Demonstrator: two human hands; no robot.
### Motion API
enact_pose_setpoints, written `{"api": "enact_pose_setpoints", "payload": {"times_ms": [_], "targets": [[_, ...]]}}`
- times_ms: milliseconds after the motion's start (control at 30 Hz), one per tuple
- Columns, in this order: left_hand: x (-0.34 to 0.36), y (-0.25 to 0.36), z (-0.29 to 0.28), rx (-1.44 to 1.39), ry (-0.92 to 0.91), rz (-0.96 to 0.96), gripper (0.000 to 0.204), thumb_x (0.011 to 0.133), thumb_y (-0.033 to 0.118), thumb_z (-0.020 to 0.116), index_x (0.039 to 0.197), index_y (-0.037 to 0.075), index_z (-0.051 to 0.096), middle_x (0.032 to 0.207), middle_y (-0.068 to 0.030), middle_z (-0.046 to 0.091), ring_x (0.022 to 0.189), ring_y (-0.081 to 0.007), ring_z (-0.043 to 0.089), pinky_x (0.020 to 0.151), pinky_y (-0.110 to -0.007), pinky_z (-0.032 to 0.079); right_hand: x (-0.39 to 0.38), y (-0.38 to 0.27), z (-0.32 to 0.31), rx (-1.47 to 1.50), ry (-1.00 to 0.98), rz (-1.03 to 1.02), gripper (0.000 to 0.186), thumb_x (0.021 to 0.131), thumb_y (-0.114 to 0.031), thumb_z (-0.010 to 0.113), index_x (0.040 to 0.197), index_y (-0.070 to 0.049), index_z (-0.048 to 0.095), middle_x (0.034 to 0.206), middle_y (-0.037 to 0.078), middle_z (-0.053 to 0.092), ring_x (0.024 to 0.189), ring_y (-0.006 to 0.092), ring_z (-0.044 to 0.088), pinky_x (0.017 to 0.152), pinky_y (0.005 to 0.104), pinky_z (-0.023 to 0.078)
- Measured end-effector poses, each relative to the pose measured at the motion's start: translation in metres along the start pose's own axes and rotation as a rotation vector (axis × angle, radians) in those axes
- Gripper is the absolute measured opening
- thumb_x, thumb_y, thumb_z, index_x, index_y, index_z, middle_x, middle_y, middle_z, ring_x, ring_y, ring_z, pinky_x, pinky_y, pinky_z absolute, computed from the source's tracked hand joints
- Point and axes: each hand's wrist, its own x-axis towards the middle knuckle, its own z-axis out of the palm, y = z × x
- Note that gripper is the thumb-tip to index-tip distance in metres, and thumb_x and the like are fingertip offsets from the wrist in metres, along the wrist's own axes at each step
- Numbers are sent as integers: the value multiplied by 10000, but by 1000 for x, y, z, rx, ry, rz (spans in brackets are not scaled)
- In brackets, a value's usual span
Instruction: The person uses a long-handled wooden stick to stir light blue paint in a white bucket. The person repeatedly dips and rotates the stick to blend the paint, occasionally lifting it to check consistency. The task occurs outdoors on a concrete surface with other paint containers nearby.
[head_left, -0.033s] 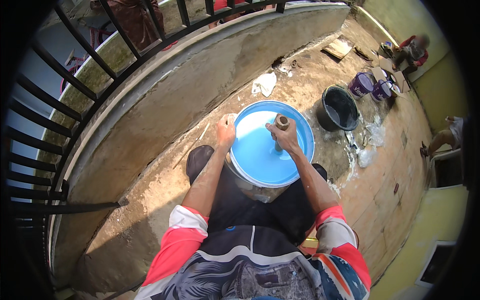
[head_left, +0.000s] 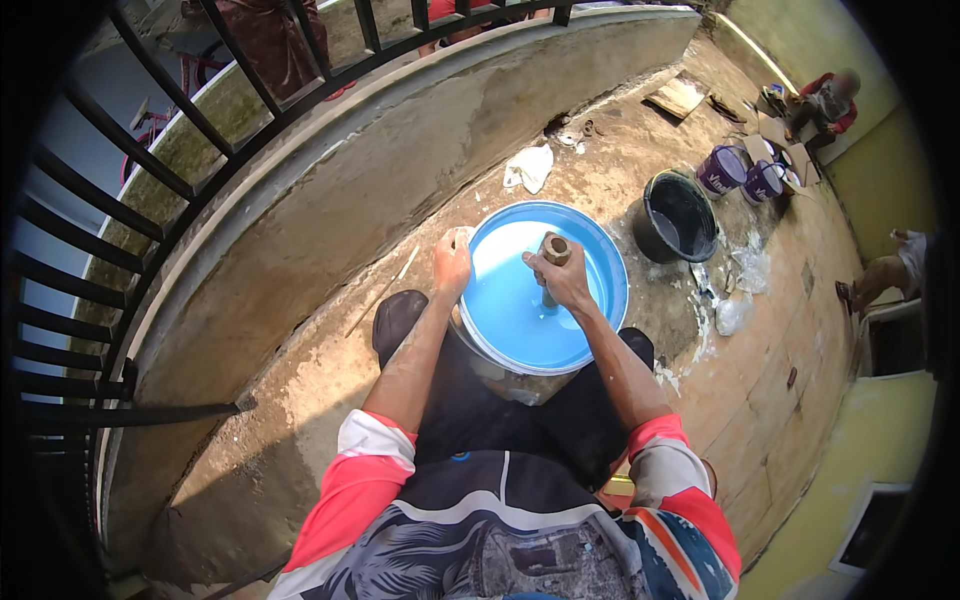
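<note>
A wide bucket (head_left: 620, 290) of light blue liquid stands between my bent knees. My left hand (head_left: 450, 262) is closed on the left side of its rim. My right hand (head_left: 562, 275) grips a thick round brown stick (head_left: 555, 245), held upright in the liquid near the middle of the bucket; the stick's lower end is hidden under the surface.
Right of me are a dark bucket (head_left: 675, 215), purple pails (head_left: 720, 170), cardboard and crumpled plastic (head_left: 735, 310). A seated person (head_left: 830, 110) is at the back right, another person's leg (head_left: 880, 280) at the right. A low wall (head_left: 300, 230) with black railing (head_left: 130, 260) curves along the left.
My right hand and the stick have shifted slightly to the left in the bucket. My left hand stays on the rim.
</note>
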Motion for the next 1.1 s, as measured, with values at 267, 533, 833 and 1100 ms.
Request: {"api": "enact_pose_setpoints", "payload": {"times_ms": [267, 533, 833, 1100], "targets": [[9, 7, 4, -4, 6, -6, 316, 1001, 215, 498, 1093, 2, 712, 986, -190, 737, 934, -309, 705, 846, -409, 518, 33, 8, 69, -41, 193, -452, 240, 830, -70, 758, 721, -48, 545, 589, -18, 518, 551, 62, 467, 497, 269, 388], [10, -1, 1, -2, -27, 63, 329, 1009, 199, 464, 1081, -13, 707, 975, -146, 730, 909, -229, 665, 843, -363, 500, 48, 9, -18, -124, 252, -276, 239, 829, -78, 736, 688, -52, 545, 587, -21, 532, 524, 65, 478, 477, 266, 383], [10, -2, 1, -37, -23, 48, 309, 999, 207, 485, 1075, 11, 712, 998, -198, 731, 954, -341, 700, 856, -417, 516, 26, 11, 41, 194, 263, -210, 201, 828, -60, 751, 732, -56, 575, 605, -9, 553, 504, 86, 514, 461, 266, 391], [3, 16, 0, -13, 3, 38, 312, 1001, 182, 475, 1066, -11, 711, 999, -187, 736, 933, -305, 698, 843, -397, 517, 47, 8, 18, -308, 271, -536, 232, 813, -95, 754, 739, -18, 548, 574, 59, 529, 543, 97, 520, 508, 304, 409]]}}
